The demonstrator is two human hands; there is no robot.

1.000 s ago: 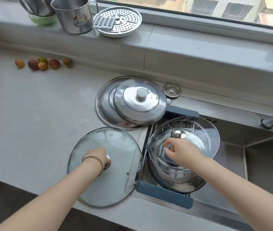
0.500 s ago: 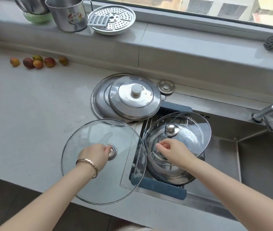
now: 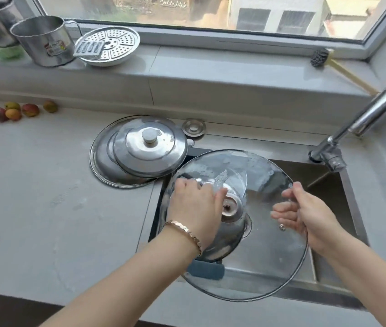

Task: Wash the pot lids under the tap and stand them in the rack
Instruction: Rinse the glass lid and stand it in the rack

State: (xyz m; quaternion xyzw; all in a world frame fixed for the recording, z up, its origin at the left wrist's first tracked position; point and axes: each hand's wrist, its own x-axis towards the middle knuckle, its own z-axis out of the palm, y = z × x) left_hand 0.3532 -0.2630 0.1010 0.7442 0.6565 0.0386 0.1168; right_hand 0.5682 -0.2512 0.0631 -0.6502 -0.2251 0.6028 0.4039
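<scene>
A large glass lid hangs over the sink, covering most of the rack with its blue end bar. My left hand grips the lid's metal knob at the centre. My right hand holds the lid's right rim, thumb on top and fingers showing through the glass underneath. Through the glass I see a steel lid and a smaller glass lid lying in the rack. Two steel lids are stacked on the counter left of the sink. The tap stands at the right, with no water visible.
The sink basin lies below the tap. A small metal disc sits behind the sink. Several fruits lie at the far left. On the windowsill stand a steel mug, a steamer plate and a brush.
The left hand has lifted the large glass lid off the counter and carried it right, over the rack and sink. The right hand left the lids in the rack and took the big lid's rim.
</scene>
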